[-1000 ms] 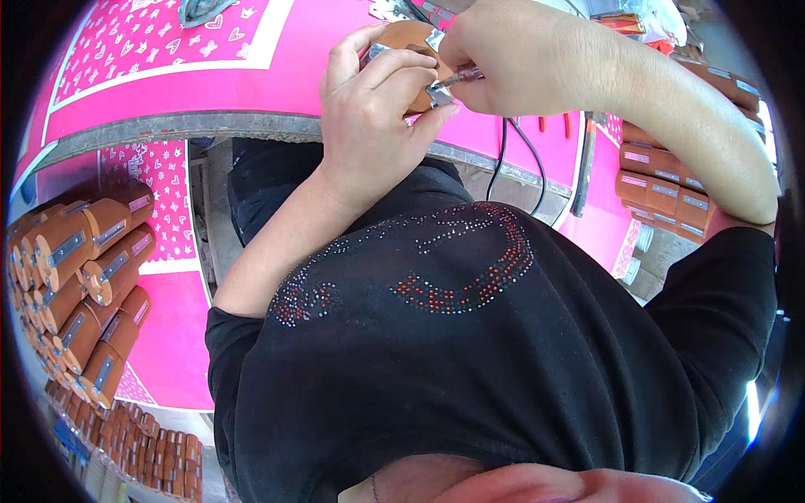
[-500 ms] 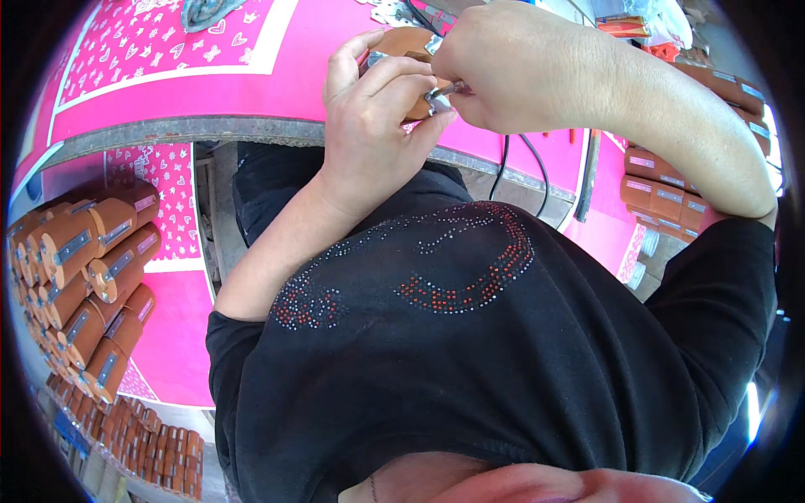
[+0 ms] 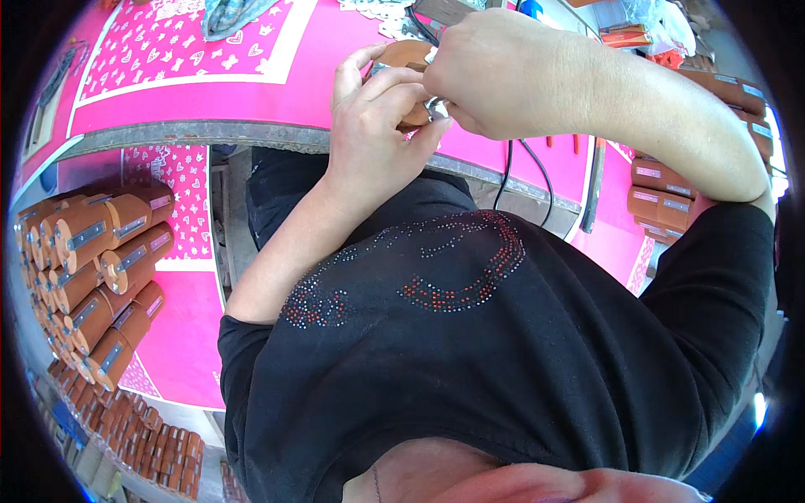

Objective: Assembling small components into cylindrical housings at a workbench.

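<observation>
At the near edge of the pink-covered table, my left hand (image 3: 373, 117) is closed around a brown cylinder (image 3: 404, 54). A small shiny metal piece (image 3: 438, 109) shows on the cylinder beside my left thumb. My right hand (image 3: 482, 80) is curled in a fist, back upward, against the cylinder's right side. It grips a tool with a thin metal shaft, now mostly hidden by the fingers. What the tip touches cannot be made out.
Stacked brown cylinders (image 3: 84, 235) with metal plates stand at the left, with more (image 3: 662, 189) at the right. A grey cloth (image 3: 231, 17) lies on the table's far side. A black cable (image 3: 541, 168) hangs over the table edge (image 3: 210, 132).
The view has shifted slightly, so the table sits lower and further right. My right hand has turned a little and now covers more of the metal shaft; my left hand keeps its hold.
</observation>
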Available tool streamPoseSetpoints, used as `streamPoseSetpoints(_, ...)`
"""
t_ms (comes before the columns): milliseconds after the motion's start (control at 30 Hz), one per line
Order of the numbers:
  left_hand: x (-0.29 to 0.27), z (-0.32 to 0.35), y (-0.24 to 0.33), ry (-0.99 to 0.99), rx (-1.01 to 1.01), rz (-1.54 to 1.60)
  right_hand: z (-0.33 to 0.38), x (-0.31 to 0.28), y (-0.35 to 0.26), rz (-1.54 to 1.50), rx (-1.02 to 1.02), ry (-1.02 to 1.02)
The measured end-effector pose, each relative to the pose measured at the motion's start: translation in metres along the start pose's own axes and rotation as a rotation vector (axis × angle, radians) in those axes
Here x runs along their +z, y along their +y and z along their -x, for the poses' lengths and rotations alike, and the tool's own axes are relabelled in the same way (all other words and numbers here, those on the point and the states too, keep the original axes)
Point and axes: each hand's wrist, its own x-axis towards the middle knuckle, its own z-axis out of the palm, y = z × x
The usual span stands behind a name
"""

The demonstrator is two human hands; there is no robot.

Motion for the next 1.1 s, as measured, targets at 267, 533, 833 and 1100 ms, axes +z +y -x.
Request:
streamPoseSetpoints(267,-0.002,-0.003,0.002,-0.032,0.006,0.013,0.018,0.006,0.007,-0.535,0.171,-0.043)
streamPoseSetpoints(533,-0.021,-0.01,0.0,-0.109,0.057,-0.098,0.059,0.021,0.033,-1.001,0.344,0.479)
streamPoseSetpoints(833,-0.041,-0.026,0.006,-0.189,-0.013,-0.371,0.071,0.091,-0.022,-1.507,0.715,0.585)
streamPoseSetpoints(1100,-0.009,-0.017,-0.002,0.07,-0.007,-0.528,0.059,0.092,-0.046,-1.519,0.7,0.483)
